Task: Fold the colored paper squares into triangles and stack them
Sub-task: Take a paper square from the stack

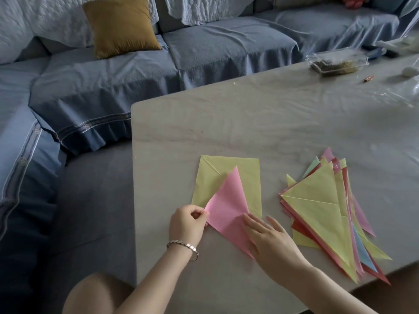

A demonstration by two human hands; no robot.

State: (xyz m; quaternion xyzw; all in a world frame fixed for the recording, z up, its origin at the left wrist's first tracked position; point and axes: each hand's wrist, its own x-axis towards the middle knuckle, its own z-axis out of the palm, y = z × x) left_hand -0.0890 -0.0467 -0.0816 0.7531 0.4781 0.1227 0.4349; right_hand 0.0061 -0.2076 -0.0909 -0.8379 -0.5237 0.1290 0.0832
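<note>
**Creasing pink into a triangle**

Pinching the left corner of pink (226, 200) between thumb and curled fingers of left hand (188, 223). Pressing on its right side with right hand (272, 239), fingers straight and flat, gripping nothing. Lying doubled over, directly on yellow (210, 177), an open square reaching beyond the pinch and to both sides of it, both resting on table (249, 121).

Judged as mid-step: folded over, apparently not yet sharpened along the crease, and not yet stacked.

Pointing one tip away from the pinch, toward the far edge of yellow, and the other back toward the wrist of the pressing hand. Running its long axis between those two tips, roughly far-to-near, leaning slightly right at the near end. Partly hidden beneath the pressing palm, so impossible to tell there whether the edges meet.

Calling next, probably, for a sweep of the flat fingers along the fold while holding the pinch steady. Then lifting and carrying to stack (322, 211), well to the right of the pressing hand, fanned rather than squared. Likely needing a slight turn to lie along that fan.
</note>
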